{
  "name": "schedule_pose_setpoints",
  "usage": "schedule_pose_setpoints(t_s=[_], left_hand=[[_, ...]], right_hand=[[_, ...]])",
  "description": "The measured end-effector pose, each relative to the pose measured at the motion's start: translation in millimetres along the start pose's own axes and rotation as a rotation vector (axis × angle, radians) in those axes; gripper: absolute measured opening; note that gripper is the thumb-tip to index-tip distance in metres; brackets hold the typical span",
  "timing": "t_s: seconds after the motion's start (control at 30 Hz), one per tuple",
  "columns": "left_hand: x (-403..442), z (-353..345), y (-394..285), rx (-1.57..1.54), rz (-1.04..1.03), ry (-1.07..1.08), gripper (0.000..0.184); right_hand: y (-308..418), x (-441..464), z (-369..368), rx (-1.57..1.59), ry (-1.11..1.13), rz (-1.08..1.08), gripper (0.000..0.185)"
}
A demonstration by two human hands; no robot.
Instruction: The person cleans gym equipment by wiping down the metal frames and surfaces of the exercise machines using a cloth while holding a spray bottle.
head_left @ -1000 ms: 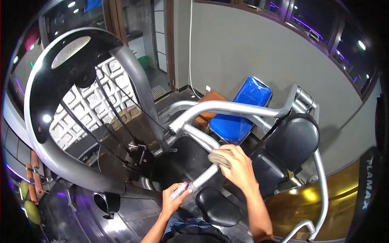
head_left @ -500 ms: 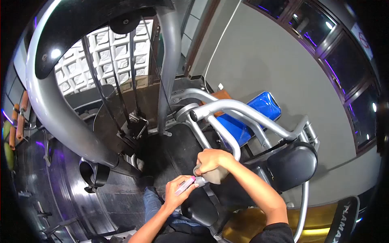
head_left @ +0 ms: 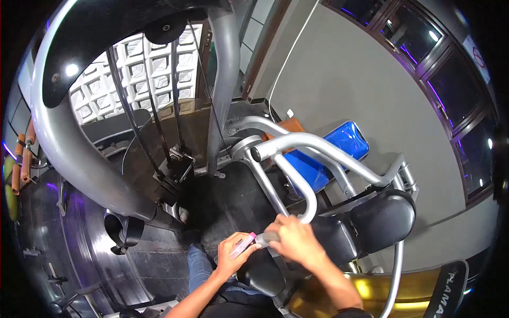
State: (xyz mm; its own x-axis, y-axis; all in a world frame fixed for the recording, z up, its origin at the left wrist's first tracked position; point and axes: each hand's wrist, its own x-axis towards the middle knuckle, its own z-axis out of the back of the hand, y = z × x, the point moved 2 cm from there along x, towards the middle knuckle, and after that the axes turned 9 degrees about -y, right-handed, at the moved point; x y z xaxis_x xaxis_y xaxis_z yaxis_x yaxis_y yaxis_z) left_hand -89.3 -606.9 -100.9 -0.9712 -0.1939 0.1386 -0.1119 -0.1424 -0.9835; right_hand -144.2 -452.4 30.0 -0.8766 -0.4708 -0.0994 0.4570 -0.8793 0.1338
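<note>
My left hand (head_left: pixel 229 256) is closed round a slim pale object with a pink end (head_left: pixel 245 244), perhaps a small bottle; its kind is unclear. Just beside its fingertips is the end of a grey machine handle (head_left: pixel 261 241). On that handle, my right hand (head_left: pixel 298 239) is closed over a greyish cloth (head_left: pixel 273 233), mostly hidden by the fingers and slightly blurred. Below both hands is a black padded seat (head_left: pixel 261 275) of the exercise machine. A curved silver tube (head_left: pixel 297 185) rises just beyond my right hand.
Ahead, the machine's thick silver frame (head_left: pixel 79 159) arches over the weight stack rods (head_left: pixel 154 111). To the right stand a black pad (head_left: pixel 383 221) and long silver arms (head_left: pixel 318 143). A blue bench (head_left: pixel 344 140) rests near the grey wall (head_left: pixel 344 69). A gold panel (head_left: pixel 366 297) is at lower right.
My right hand has moved slightly right and down along the handle, its forearm lower. The cloth, earlier hanging loose below the hand, shows less now. My left hand has barely moved.
</note>
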Motion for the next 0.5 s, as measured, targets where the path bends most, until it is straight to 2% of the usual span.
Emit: schedule_pose_setpoints(t_s=[0.03, 0.13, 0.17, 0.23, 0.27, 0.33, 0.4, 0.47, 0.5], left_hand=[[0.5, 0.7, -0.4, -0.004, 0.031, 0.001, 0.027], [3.5, 2.1, 1.5, 0.025, 0.05, 0.024, 0.028], [4.1, 2.4, 2.3, 0.043, 0.045, 0.027, 0.029], [6.3, 3.8, 0.5, 0.072, 0.032, 0.052, 0.029], [7.2, 4.5, -0.9, 0.088, 0.024, 0.064, 0.029], [9.9, 4.8, -0.1, 0.131, -0.016, 0.095, 0.028], [13.1, 7.7, -1.5, 0.13, -0.002, 0.121, 0.027], [15.8, 9.2, -2.2, 0.155, 0.028, 0.166, 0.027], [16.7, 10.0, 1.6, 0.142, 0.029, 0.176, 0.026]], right_hand=[[9.7, -8.8, -6.8, 0.094, -0.037, -0.09, 0.03], [15.3, -45.2, -29.7, 0.285, -0.406, -0.212, 0.044], [14.8, -57.5, -42.7, 0.299, -0.415, -0.226, 0.044], [9.9, -79.5, -71.8, 0.327, -0.626, -0.288, 0.049], [9.6, -85.9, -87.5, 0.343, -0.64, -0.311, 0.049], [6.0, -94.2, -119.9, 0.562, -0.721, -0.503, 0.049], [1.8, -98.3, -152.8, 0.692, -0.746, -0.573, 0.042], [-0.7, -101.4, -186.7, 1.059, -0.847, -0.833, 0.034], [3.5, -100.9, -187.7, 1.26, -0.825, -0.947, 0.031]])
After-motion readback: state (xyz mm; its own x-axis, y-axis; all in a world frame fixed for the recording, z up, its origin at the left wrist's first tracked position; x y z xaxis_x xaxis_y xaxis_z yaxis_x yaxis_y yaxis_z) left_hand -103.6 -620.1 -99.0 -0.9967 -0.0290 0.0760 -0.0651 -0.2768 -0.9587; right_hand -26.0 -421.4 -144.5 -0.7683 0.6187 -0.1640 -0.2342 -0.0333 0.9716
